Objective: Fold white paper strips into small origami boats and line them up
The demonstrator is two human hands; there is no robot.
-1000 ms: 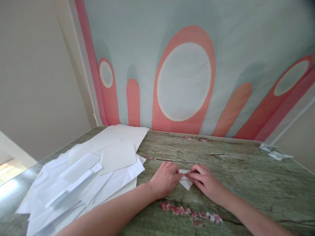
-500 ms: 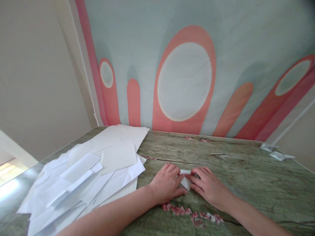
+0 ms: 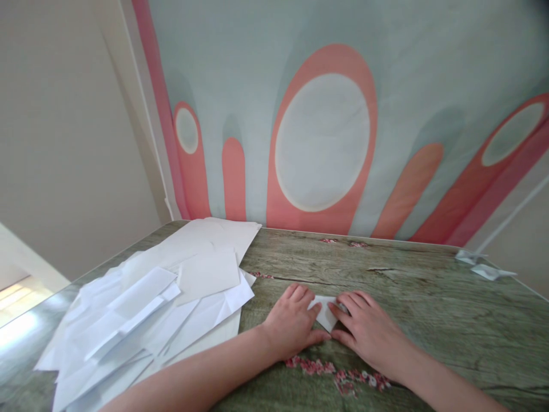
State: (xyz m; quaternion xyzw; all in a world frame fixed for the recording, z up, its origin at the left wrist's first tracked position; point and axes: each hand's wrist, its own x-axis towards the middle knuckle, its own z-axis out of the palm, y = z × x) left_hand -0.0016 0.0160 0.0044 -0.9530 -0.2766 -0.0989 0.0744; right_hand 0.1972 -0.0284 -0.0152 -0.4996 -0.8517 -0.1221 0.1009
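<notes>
A small piece of folded white paper point(image 3: 325, 312) lies on the wood-patterned tabletop, its lower part narrowing to a point towards me. My left hand point(image 3: 294, 317) has its fingers curled on the paper's left side, with the thumb at the lower tip. From the right, my right hand point(image 3: 362, 323) grips the other side, its thumb also close to that tip. The paper's outer edges are hidden under the fingers of both hands.
A loose pile of white paper sheets point(image 3: 171, 303), some folded, spreads over the table's left side. Two small folded paper pieces point(image 3: 493, 272) lie at the far right edge. The wood-patterned tabletop point(image 3: 429, 297) ends at a wall with a coral-and-grey mural point(image 3: 321, 143).
My hands have moved slightly apart at the paper, and more of its white face shows between them. My right index finger has shifted right. The pile has not changed.
</notes>
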